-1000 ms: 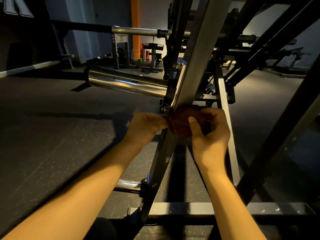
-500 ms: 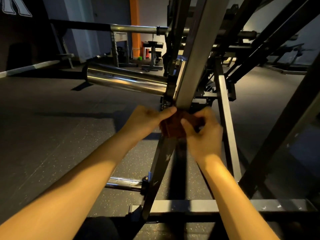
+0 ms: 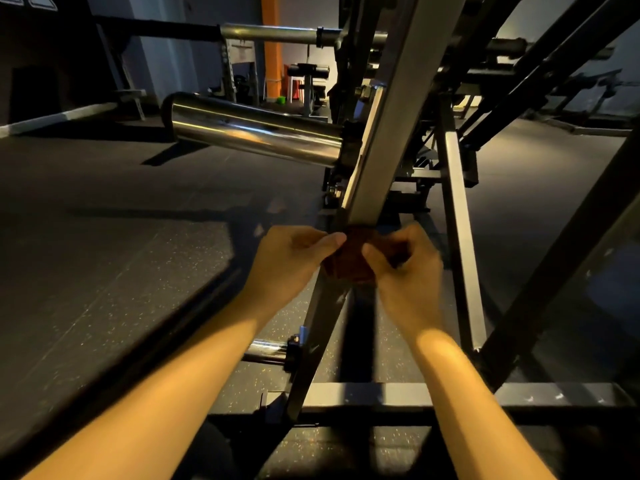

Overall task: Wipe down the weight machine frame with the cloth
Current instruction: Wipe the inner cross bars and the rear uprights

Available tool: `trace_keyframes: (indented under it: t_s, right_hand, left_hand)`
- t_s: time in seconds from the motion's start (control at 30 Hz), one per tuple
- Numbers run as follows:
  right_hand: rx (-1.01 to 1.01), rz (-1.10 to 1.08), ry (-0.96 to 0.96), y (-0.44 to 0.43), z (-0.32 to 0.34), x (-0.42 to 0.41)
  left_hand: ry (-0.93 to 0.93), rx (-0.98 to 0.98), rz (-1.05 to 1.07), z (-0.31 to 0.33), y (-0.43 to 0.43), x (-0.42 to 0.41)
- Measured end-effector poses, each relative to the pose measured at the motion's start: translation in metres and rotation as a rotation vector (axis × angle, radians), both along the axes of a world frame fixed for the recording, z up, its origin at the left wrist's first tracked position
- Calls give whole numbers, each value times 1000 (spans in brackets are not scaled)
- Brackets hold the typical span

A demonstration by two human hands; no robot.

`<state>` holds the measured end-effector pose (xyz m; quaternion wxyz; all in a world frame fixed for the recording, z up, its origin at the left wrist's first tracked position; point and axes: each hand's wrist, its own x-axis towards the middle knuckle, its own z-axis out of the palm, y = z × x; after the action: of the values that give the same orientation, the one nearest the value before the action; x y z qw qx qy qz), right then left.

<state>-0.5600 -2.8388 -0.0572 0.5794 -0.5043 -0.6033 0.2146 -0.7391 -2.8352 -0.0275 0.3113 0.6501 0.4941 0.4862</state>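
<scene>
While left hand (image 3: pixel 294 263), right hand (image 3: pixel 407 273) pinch it, cloth (image 3: pixel 349 263) seemingly wraps frame (image 3: pixel 391 133).

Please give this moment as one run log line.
step: wipe | left hand: holds cloth | right hand: grips cloth | cloth: on slanted beam

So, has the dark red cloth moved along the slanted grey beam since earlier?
Yes: the cloth slid down the beam, away from the large chrome sleeve, toward the small chrome peg.
</scene>
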Motion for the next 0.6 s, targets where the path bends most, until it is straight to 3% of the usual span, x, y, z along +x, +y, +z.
trace_keyframes:
  t_s: [0.17,0.27,0.37,0.5,0.6]
  right_hand:
    - [-308,47,-176,-17,-107,-24]
    - [-273,12,-115,-12,-89,-20]
    - [-89,0,-59,-2,-47,-1]
    - [-316,48,-143,-7,-91,-11]
    - [-319,11,-179,-11,-121,-18]
  left_hand:
    - [106,41,19,-27,0,5]
    - [156,50,76,-43,2,1]
    - [105,32,81,-50,3,-3]
    - [54,29,124,-64,9,2]
    - [57,51,174,-79,8,7]
